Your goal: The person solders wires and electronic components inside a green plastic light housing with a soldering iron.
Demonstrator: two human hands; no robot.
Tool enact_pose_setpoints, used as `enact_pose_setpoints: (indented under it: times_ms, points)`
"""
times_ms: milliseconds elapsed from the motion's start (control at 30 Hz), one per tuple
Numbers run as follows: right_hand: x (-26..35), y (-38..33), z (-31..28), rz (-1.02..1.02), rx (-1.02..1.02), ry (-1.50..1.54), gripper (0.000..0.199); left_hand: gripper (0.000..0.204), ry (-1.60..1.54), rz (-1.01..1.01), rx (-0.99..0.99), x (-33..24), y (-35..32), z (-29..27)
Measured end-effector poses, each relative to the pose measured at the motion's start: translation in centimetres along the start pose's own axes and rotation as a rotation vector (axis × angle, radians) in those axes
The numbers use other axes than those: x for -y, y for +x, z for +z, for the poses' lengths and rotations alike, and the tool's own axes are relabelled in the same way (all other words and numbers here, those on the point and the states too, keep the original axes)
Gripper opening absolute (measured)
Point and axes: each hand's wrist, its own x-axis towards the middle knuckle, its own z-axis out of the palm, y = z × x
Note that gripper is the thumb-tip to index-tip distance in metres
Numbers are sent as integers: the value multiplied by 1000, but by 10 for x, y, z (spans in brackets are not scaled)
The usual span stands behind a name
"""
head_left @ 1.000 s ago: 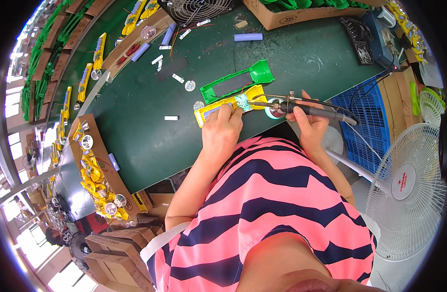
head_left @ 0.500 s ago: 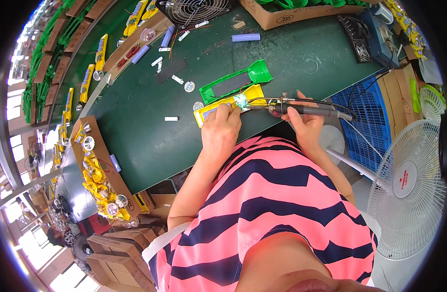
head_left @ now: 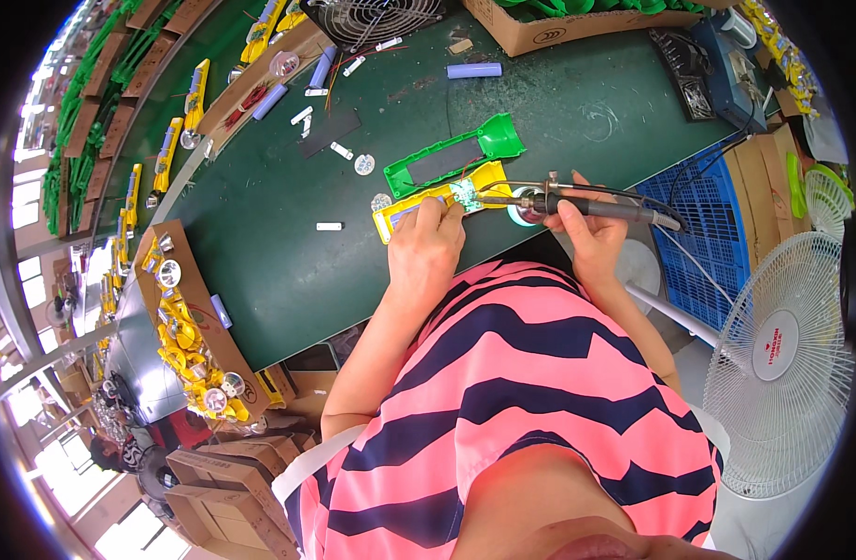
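My left hand (head_left: 426,250) has its fingers closed on a yellow flashlight housing (head_left: 491,175), pressing near a purple battery cell (head_left: 404,214) inside it. A small green-white circuit board (head_left: 464,192) lies in the housing, to the right of those fingers. My right hand (head_left: 591,241) grips a soldering iron (head_left: 607,210) with a thin feed tube along it; its tip points left and reaches the board's right edge. Below the tip, a round lamp head (head_left: 522,218) glows bluish white. Just behind the housing rests an open green shell (head_left: 496,140).
Loose on the green bench (head_left: 288,308) are a purple cell (head_left: 473,71), small white strips (head_left: 329,226) and a round LED disc (head_left: 363,164). A carton of yellow housings (head_left: 187,341) stands left, a carton of green parts (head_left: 540,35) at the back, a white fan (head_left: 773,359) right.
The lamp head beside the iron was dark and now glows. The iron's tip has shifted slightly, still at the board. My left hand keeps its hold on the housing.
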Motion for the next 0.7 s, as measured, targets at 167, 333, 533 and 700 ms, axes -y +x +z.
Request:
enact_pose_setpoints:
  times_ms: [167,333,533,700]
  points:
    - [-5,2,-9,-32,-15,0,27,18,0,4,-9,0,-1,0]
    - [-5,1,-13,-18,-56,7,31,18,-3,2,4,-1,-2,-1]
    - [-7,6,-21,-131,-119,30,33,19,-47,-26,9,-3,-2,-1]
    - [-8,18,-41,-297,-161,-95,29,21,-119,-232,-151,24,24,-16]
